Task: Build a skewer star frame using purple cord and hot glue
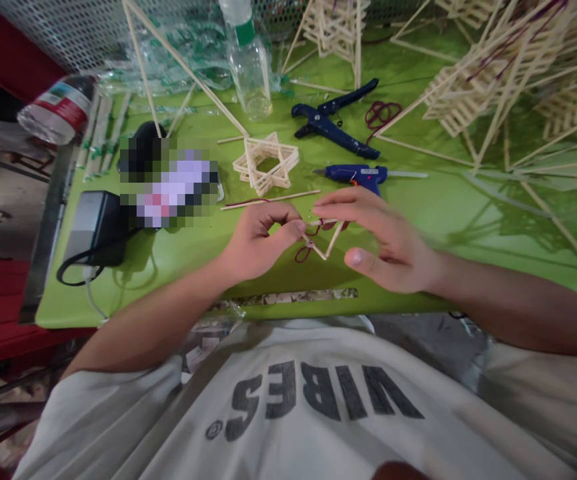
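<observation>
Between my hands is a small triangle of pale wooden sticks [327,256] with dark red string [304,252] looped on it. My left hand [261,243] pinches one corner of it between thumb and forefinger. Over its far side my right hand [391,243] has its fingers stretched out, with the thumb apart; whether these fingertips touch the stick I cannot tell. Just beyond, a loose stick with red string [288,198] lies on the green table [208,267]. A stacked stick star [267,163] and a blue glue gun [355,175] lie farther back.
Blue cutters [335,123] and a coil of red string [382,115] lie at the back. A clear bottle [251,73] stands behind the star. Larger stick frames [468,87] fill the right side. A phone [178,183] and a black adapter [99,227] are at left.
</observation>
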The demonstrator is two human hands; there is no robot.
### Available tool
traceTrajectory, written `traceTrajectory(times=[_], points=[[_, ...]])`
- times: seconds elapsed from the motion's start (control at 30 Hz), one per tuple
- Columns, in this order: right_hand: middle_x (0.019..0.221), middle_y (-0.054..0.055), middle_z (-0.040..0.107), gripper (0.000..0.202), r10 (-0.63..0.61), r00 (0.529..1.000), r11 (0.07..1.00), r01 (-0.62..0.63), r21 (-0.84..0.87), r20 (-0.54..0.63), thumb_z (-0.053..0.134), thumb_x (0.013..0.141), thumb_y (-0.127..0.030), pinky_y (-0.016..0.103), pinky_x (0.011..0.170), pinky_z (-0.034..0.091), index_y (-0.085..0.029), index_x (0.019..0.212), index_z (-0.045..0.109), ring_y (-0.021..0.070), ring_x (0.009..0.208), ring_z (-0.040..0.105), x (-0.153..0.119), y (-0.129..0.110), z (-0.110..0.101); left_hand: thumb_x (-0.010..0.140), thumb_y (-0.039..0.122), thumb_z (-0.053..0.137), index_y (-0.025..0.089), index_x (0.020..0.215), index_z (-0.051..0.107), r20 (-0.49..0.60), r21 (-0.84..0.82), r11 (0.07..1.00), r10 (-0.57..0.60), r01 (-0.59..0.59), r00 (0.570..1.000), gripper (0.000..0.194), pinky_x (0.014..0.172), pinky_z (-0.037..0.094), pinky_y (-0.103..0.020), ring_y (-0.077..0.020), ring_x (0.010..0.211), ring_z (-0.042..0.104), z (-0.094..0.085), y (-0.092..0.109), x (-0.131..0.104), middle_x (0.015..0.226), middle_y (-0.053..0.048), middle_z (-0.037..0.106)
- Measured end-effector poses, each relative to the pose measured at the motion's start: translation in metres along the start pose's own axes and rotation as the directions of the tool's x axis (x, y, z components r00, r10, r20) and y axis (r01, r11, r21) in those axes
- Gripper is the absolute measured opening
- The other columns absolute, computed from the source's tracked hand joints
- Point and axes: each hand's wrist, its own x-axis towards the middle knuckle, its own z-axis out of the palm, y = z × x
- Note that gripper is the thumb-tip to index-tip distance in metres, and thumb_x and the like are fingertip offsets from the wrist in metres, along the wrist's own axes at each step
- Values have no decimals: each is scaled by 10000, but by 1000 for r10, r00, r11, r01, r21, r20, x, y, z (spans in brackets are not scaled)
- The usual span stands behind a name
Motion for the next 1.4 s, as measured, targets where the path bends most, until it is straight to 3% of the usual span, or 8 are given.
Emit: traceTrajectory(times=[0.23, 0.47, 0.6, 0.7, 1.03, 1.27, 1.4], points=[[1581, 151, 681, 594, -53, 998, 996, 54, -75, 13, 735, 1055, -538, 603, 1275, 570, -350, 1614, 658, 383, 1482, 676, -3, 3, 2, 1010, 384, 774, 197, 709, 717, -24, 26, 999, 20, -19, 1000, 358, 648, 468, -281, -116, 622, 569, -1, -2, 0, 668, 0, 692], [1627, 144, 672, 684, -97, 995, 991, 96, -98, -5, 714, 1079, -528, 590, 1249, 601, -367, 1719, 536, 381, 1527, 651, -1, 3, 4, 1015, 310, 731, 193, 713, 685, -47, 18, 1000, 21, -20, 999, 327, 592, 392, -266, -97, 585, 493, 0, -4, -1, 629, 23, 605], [1665, 178, 628, 695, -186, 982, 963, 188, -192, 29, 683, 1097, -572, 588, 1210, 637, -298, 1721, 548, 374, 1504, 669, -3, 10, 3, 987, 262, 705, 182, 698, 678, -52, 28, 999, 23, -22, 998, 301, 598, 399, -252, -85, 581, 495, 0, -2, 0, 628, 28, 620], [1677, 195, 622, 769, -241, 971, 948, 237, -212, 10, 676, 1103, -583, 606, 1242, 625, -269, 1775, 471, 385, 1544, 650, -4, 14, 2, 974, 256, 703, 178, 703, 683, -57, 33, 999, 21, -19, 998, 282, 606, 408, -249, -84, 583, 497, 0, -2, 0, 631, 30, 626], [1743, 163, 578, 783, -247, 969, 940, 236, -246, -14, 654, 1104, -598, 624, 1259, 618, -332, 1802, 419, 388, 1605, 603, -4, 13, 3, 964, 237, 704, 182, 703, 695, -62, 34, 999, 22, -20, 998, 267, 613, 417, -255, -83, 580, 493, 0, -1, 0, 631, 27, 641], [1745, 207, 567, 782, -276, 961, 928, 266, -259, -2, 701, 1091, -513, 619, 1265, 613, -256, 1787, 453, 391, 1584, 625, -4, 14, 5, 967, 258, 706, 185, 692, 672, -60, 29, 999, 28, -26, 998, 287, 606, 409, -256, -81, 575, 483, 0, -2, 0, 619, 29, 621], [1757, 173, 568, 761, -245, 969, 934, 234, -270, -9, 696, 1093, -538, 624, 1243, 628, -312, 1780, 459, 383, 1556, 648, -5, 13, 5, 974, 289, 712, 187, 687, 659, -54, 38, 999, 19, -17, 998, 310, 608, 409, -262, -88, 581, 488, 0, -2, 0, 619, 24, 614]])
